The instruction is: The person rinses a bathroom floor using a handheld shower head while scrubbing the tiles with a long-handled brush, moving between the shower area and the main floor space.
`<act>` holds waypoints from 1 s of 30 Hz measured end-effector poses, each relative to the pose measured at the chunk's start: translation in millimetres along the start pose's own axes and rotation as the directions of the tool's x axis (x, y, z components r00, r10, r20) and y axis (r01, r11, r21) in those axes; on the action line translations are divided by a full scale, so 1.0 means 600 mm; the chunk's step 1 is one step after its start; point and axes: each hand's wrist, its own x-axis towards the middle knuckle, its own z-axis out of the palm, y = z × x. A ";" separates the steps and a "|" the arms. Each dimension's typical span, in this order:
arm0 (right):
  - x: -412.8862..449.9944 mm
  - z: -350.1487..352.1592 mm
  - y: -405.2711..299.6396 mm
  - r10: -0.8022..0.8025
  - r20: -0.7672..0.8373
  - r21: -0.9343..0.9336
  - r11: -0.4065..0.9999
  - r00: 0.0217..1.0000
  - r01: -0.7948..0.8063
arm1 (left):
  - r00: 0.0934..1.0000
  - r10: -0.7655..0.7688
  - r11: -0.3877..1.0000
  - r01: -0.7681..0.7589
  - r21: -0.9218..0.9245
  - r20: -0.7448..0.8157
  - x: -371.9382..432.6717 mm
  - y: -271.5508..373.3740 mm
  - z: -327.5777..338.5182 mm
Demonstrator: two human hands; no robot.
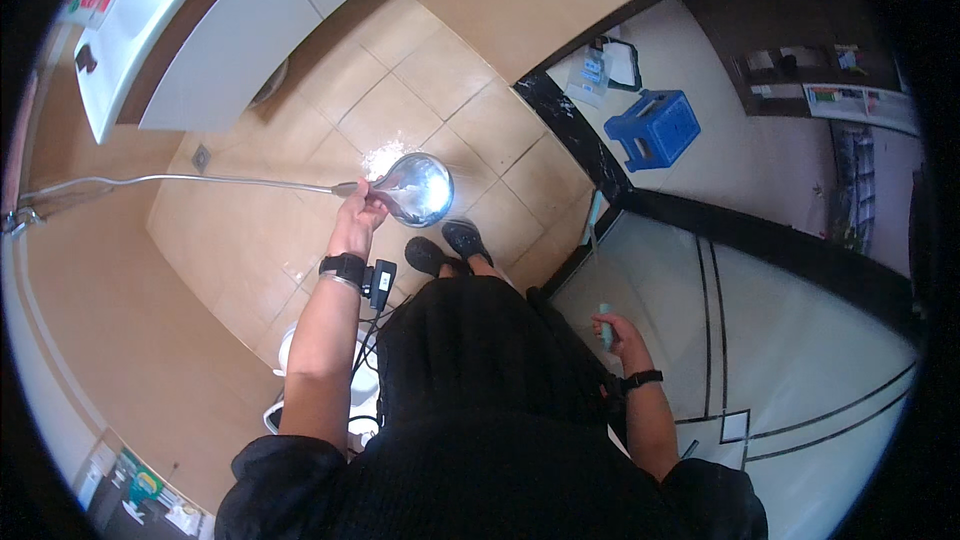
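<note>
My left hand (pixel 360 216) grips the neck of a round chrome shower head (pixel 415 191), held over the tiled floor. A metal hose (pixel 217 179) runs from it to the wall at far left. White spray or bright glare shows on the tiles beside the head; I cannot tell which. Down at my right, my right hand (pixel 619 333) is closed around the pale green grip (pixel 605 326) of a long thin pole. The pole leads towards a light blue strip-like end (pixel 594 207) by the doorway corner. What kind of tool it is stays unclear.
A white vanity cabinet (pixel 240 45) hangs at upper left, and a floor drain (pixel 200 158) lies below it. Beyond the black door sill (pixel 559 109) stands a blue plastic stool (pixel 656 129). A glass door panel (pixel 667 300) is at right. Behind my left arm is a white toilet (pixel 364 382).
</note>
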 end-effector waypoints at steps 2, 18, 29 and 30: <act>0.016 0.018 0.014 -0.058 0.038 0.009 0.998 0.998 0.058 | 0.996 0.055 0.998 -0.055 0.005 -0.070 -0.006 -0.009 0.015; -0.096 0.129 0.030 0.072 0.385 -0.530 0.833 0.920 0.156 | 0.958 0.250 0.956 -0.267 0.125 0.141 -0.074 -0.030 0.016; -0.022 -0.055 0.024 -0.092 0.088 -0.377 0.919 0.992 0.119 | 0.974 0.133 0.976 -0.160 -0.144 -0.185 0.007 -0.001 -0.015; 0.032 -0.070 0.018 -0.108 0.130 -0.465 0.871 0.986 0.157 | 0.975 0.129 0.978 -0.155 -0.140 -0.183 0.011 0.002 -0.028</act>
